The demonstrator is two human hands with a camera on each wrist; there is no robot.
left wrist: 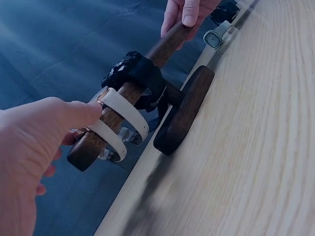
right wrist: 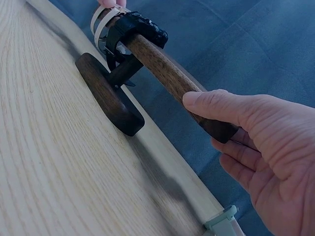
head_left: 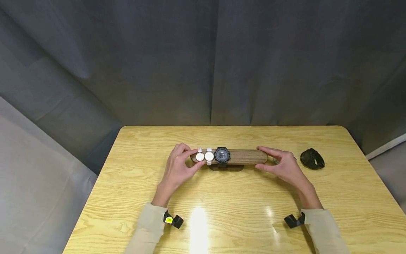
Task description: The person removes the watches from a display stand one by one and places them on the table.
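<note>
A dark wooden watch stand [head_left: 245, 156], a bar on a post and base, carries two white-strapped wristwatches near its left end and a chunky black watch [head_left: 222, 154] right of them. My left hand [head_left: 177, 165] pinches across the bar at the leftmost white watch [head_left: 200, 156], thumb on the near side, index finger on the far side. Next to its thumb is the second white watch [head_left: 209, 156]. My right hand [head_left: 287, 165] grips the bar's bare right end, its thumb [right wrist: 206, 103] along the wood and its fingers on the opposite side.
Behind my right hand lies a pale green watch [left wrist: 213, 39], mostly hidden by that hand in the head view. Farther right on the wooden table [head_left: 127, 183] lies another black watch [head_left: 312, 158]. A dark curtain [head_left: 165, 70] hangs behind the table's far edge.
</note>
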